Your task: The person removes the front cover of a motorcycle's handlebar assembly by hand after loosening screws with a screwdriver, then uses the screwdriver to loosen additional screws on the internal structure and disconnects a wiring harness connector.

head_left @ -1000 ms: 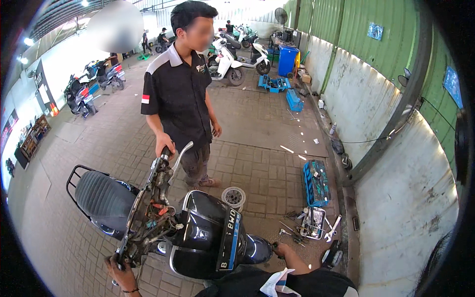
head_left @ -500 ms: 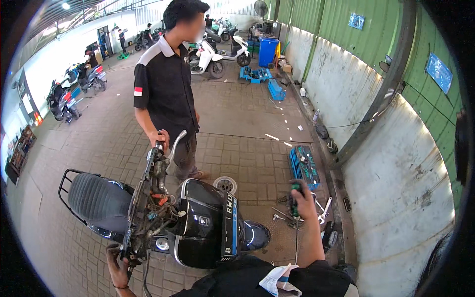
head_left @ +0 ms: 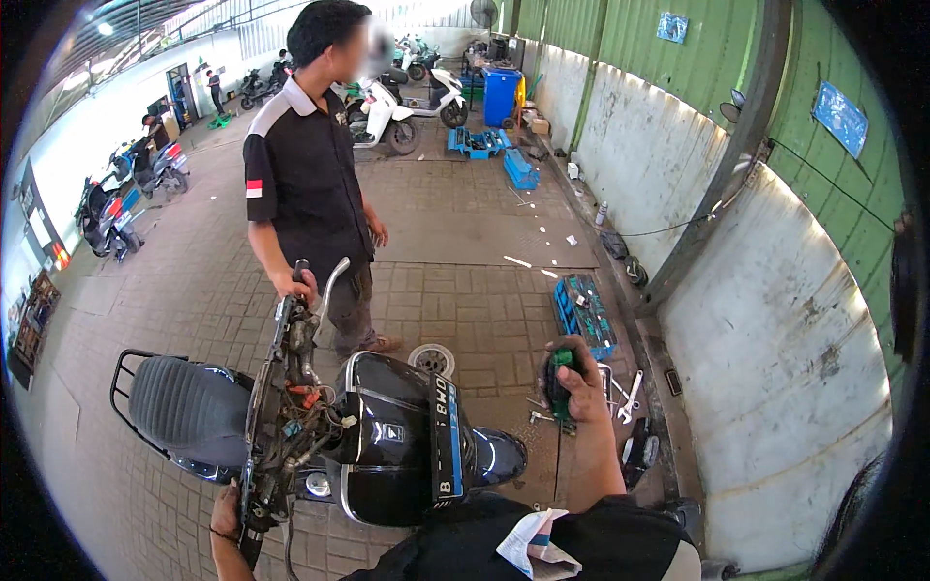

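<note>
A black scooter with its handlebar (head_left: pixel 281 426) stripped of covers stands before me, wires and connectors exposed. My left hand (head_left: pixel 226 515) is closed on the handlebar's near end. Held up to the right of the scooter's glossy black front shield (head_left: pixel 392 436), my right hand (head_left: pixel 583 380) is wrapped round the green handle of a screwdriver (head_left: pixel 559 376). Its long thin shaft points down toward the floor. Across the scooter a co-worker in a dark shirt (head_left: pixel 310 174) grips the handlebar's far end with one hand (head_left: pixel 298 287); the other hand hangs beside the body.
Wrenches (head_left: pixel 630 399) and other tools lie on the floor at right, near a blue toolbox (head_left: pixel 584 315). A small wheel (head_left: pixel 431 360) is beyond the front shield. A stained wall (head_left: pixel 775 329) bounds the right side. More toolboxes, a blue bin (head_left: pixel 500 97) and parked scooters stand farther back.
My right hand has turned and moved slightly left and up with the screwdriver. My left hand stays at the handlebar's end. The co-worker's free hand has come into sight.
</note>
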Demonstrator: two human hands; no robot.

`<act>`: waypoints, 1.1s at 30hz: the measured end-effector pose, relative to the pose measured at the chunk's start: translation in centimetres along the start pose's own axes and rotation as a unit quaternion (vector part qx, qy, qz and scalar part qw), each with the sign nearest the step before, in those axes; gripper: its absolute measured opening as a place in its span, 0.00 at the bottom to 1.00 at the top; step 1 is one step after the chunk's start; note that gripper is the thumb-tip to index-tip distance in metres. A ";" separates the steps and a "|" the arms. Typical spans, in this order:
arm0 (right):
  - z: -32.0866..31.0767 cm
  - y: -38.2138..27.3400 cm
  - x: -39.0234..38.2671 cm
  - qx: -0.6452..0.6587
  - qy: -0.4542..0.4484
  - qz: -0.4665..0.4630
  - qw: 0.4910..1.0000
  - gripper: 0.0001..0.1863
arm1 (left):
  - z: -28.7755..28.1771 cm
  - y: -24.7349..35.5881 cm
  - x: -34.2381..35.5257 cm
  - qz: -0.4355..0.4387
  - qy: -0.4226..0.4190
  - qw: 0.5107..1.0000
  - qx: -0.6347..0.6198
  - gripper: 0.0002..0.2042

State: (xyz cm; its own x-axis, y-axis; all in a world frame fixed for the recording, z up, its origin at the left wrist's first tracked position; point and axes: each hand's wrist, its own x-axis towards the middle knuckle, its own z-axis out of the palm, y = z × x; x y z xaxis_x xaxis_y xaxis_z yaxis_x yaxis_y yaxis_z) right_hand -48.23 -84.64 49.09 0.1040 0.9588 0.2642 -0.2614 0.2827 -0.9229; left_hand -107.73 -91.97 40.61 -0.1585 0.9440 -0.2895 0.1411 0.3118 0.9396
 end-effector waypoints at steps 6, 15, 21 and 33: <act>0.3 -1.1 0.4 -0.081 -0.030 -0.013 0.996 0.23 | -0.5 -2.2 1.3 -0.022 0.007 1.000 0.008 0.24; 1.9 0.8 0.7 0.024 0.071 0.056 0.996 0.27 | -5.5 -5.3 0.3 0.081 -0.017 0.979 0.187 0.22; -1.8 0.7 -0.1 0.196 -0.052 -0.044 0.978 0.26 | 2.3 3.6 0.5 0.017 -0.027 0.992 0.119 0.26; 4.8 -0.4 -0.1 0.138 -0.149 -0.100 0.974 0.26 | 1.0 1.5 -0.3 0.003 -0.051 0.997 0.058 0.28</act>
State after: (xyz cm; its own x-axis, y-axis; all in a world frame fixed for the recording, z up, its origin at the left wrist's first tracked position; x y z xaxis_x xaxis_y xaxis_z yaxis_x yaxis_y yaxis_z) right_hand -52.76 -84.71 50.80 -0.0934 0.8377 0.5381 -0.5169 0.4211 -0.7453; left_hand -106.54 -91.65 41.90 -0.0571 0.9501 -0.3067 0.2553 0.3109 0.9155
